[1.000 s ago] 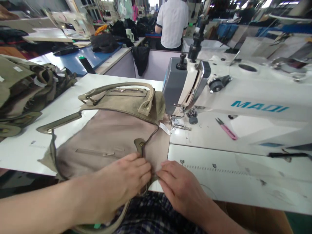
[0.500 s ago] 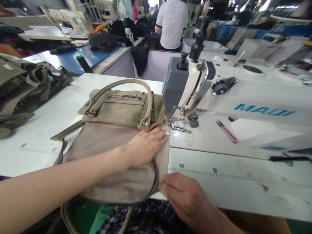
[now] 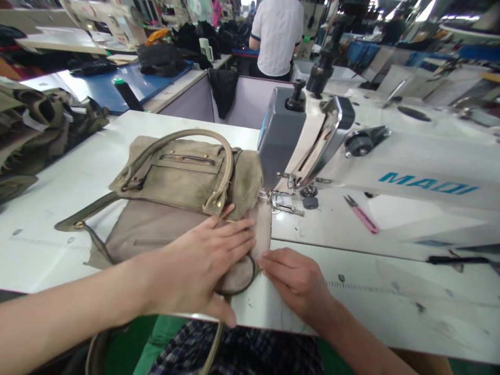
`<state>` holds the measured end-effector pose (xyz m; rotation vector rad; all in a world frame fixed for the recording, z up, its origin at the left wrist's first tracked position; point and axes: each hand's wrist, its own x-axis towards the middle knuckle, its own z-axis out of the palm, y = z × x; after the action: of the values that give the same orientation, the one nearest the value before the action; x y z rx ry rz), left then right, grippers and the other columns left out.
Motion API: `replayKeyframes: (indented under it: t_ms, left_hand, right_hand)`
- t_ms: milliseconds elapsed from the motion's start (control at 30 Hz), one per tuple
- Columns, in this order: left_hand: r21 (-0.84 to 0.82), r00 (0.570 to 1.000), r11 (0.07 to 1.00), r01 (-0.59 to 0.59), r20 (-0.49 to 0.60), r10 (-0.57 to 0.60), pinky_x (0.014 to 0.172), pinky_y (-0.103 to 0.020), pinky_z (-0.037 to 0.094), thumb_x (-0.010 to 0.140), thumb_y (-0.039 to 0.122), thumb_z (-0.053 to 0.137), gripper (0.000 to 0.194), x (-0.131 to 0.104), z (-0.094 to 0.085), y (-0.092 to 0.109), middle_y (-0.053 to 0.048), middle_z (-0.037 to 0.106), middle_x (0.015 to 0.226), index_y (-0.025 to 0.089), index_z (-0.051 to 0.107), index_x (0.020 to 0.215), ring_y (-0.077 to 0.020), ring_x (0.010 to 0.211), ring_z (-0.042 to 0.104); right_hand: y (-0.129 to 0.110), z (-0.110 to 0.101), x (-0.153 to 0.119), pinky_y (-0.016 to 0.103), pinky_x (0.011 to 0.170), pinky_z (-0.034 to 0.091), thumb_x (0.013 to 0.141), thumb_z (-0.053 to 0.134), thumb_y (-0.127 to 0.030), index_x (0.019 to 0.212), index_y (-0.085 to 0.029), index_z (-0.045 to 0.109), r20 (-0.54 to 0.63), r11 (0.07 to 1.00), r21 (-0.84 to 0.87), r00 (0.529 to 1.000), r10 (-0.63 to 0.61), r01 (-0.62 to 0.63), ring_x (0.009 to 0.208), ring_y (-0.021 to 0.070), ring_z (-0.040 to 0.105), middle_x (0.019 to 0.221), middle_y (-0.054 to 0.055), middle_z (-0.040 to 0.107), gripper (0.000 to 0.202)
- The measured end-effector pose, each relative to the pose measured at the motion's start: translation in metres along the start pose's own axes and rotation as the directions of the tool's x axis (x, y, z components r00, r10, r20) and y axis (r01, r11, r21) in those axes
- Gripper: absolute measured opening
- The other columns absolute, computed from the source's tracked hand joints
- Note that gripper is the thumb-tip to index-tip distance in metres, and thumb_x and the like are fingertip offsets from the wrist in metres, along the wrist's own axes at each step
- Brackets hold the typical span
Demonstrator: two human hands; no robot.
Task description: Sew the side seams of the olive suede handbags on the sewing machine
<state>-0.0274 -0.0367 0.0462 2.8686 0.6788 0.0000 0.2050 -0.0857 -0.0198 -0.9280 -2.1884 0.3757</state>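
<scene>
Left hand (image 3: 203,263) flat, open on bag (image 3: 175,208) | right hand (image 3: 299,278) pinching bag's edge

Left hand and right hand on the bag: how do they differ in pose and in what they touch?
The left hand lies flat with fingers spread on the taupe lining panel of the bag, just below the olive outer; the right hand is curled, fingertips pinching the panel's edge at the table. The left covers much of the panel; the right rests mostly on the table. Both are bare and sit in front of the sewing machine.
</scene>
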Motion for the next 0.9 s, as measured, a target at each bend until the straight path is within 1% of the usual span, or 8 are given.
replayKeyframes:
  t_ms: [100, 200, 267, 367, 500, 633, 767, 900]
  left_hand:
    - [0.094, 0.999, 0.995, 0.044, -0.006, -0.044, 0.121, -0.039, 0.007, 0.088, 0.047, 0.057, 0.073, -0.022, 0.011, 0.013, -0.01, 0.033, 0.156, 0.013, 0.034, 0.149, -0.0226, 0.146, 0.025]
    - [0.171, 1.0, 0.985, -0.01, -0.012, 0.012, 0.122, -0.038, 0.004, 0.096, 0.027, 0.046, 0.054, -0.024, 0.018, 0.008, -0.002, 0.035, 0.155, 0.02, 0.035, 0.149, -0.017, 0.145, 0.028]
    - [0.198, 0.995, 0.975, -0.097, -0.006, 0.1, 0.123, -0.038, -0.001, 0.101, 0.024, 0.037, 0.044, -0.019, 0.018, -0.001, 0.001, 0.039, 0.153, 0.023, 0.041, 0.145, -0.0143, 0.143, 0.032]
    - [0.218, 0.982, 0.958, -0.185, 0.0, 0.189, 0.124, -0.034, -0.002, 0.103, 0.023, 0.031, 0.039, -0.014, 0.019, -0.008, 0.001, 0.045, 0.149, 0.023, 0.048, 0.139, -0.0119, 0.139, 0.038]
    - [0.268, 0.991, 0.957, -0.114, -0.04, 0.13, 0.124, -0.036, 0.005, 0.101, 0.017, 0.035, 0.04, -0.012, 0.025, -0.004, -0.003, 0.056, 0.14, 0.019, 0.049, 0.138, -0.0151, 0.131, 0.048]
    - [0.298, 0.995, 0.95, -0.089, -0.025, 0.101, 0.122, -0.04, 0.016, 0.096, 0.016, 0.046, 0.042, -0.002, 0.024, -0.005, -0.006, 0.062, 0.132, 0.017, 0.048, 0.138, -0.0184, 0.123, 0.055]
    - [0.256, 0.99, 0.959, -0.124, -0.034, 0.137, 0.123, -0.045, 0.008, 0.099, 0.018, 0.041, 0.039, 0.008, 0.017, -0.025, -0.006, 0.056, 0.139, 0.02, 0.051, 0.137, -0.0192, 0.13, 0.049]
    - [0.094, 0.988, 0.985, -0.148, -0.026, 0.151, 0.123, -0.037, 0.01, 0.102, 0.018, 0.033, 0.043, 0.012, 0.014, -0.045, -0.005, 0.05, 0.145, 0.022, 0.043, 0.144, -0.0144, 0.136, 0.043]
  right_hand:
    - [-0.001, -0.002, -0.004, 0.033, 0.081, 0.06, 0.097, 0.046, -0.012, 0.102, -0.011, 0.071, 0.034, 1.0, -0.012, 0.999, -0.022, 0.023, 0.092, 0.0213, 0.069, 0.098, 0.012, 0.073, 0.025]
    - [-0.006, -0.007, -0.013, 0.038, 0.096, 0.056, 0.096, 0.043, -0.006, 0.115, -0.009, 0.066, 0.11, 0.997, -0.042, 0.993, -0.053, 0.057, 0.112, 0.0231, 0.063, 0.113, 0.014, 0.07, 0.03]
    - [-0.01, -0.01, -0.017, 0.042, 0.102, 0.052, 0.094, 0.041, -0.003, 0.12, -0.007, 0.063, 0.152, 0.994, -0.081, 0.987, -0.057, 0.07, 0.12, 0.0249, 0.058, 0.12, 0.016, 0.067, 0.035]
    - [-0.015, -0.01, -0.018, 0.046, 0.102, 0.051, 0.09, 0.04, -0.002, 0.12, -0.007, 0.063, 0.178, 0.993, -0.11, 0.984, -0.03, 0.05, 0.121, 0.0266, 0.057, 0.12, 0.017, 0.067, 0.037]
    - [-0.016, -0.008, -0.012, 0.051, 0.106, 0.047, 0.09, 0.04, -0.005, 0.121, -0.007, 0.061, 0.203, 0.991, -0.132, 0.979, 0.021, 0.007, 0.124, 0.0275, 0.054, 0.123, 0.017, 0.064, 0.037]
    - [-0.007, -0.009, -0.006, 0.052, 0.108, 0.045, 0.09, 0.041, -0.007, 0.126, -0.006, 0.057, 0.217, 0.988, -0.153, 0.976, 0.025, 0.009, 0.121, 0.027, 0.055, 0.123, 0.017, 0.063, 0.039]
    - [0.005, -0.01, 0.002, 0.052, 0.108, 0.045, 0.089, 0.041, -0.006, 0.126, -0.006, 0.057, 0.219, 0.986, -0.162, 0.976, -0.001, 0.037, 0.12, 0.0274, 0.055, 0.122, 0.017, 0.063, 0.04]
    - [0.018, -0.008, 0.012, 0.054, 0.108, 0.045, 0.089, 0.04, -0.007, 0.13, -0.006, 0.054, 0.204, 0.977, -0.201, 0.979, -0.024, 0.066, 0.124, 0.0287, 0.052, 0.127, 0.019, 0.06, 0.043]
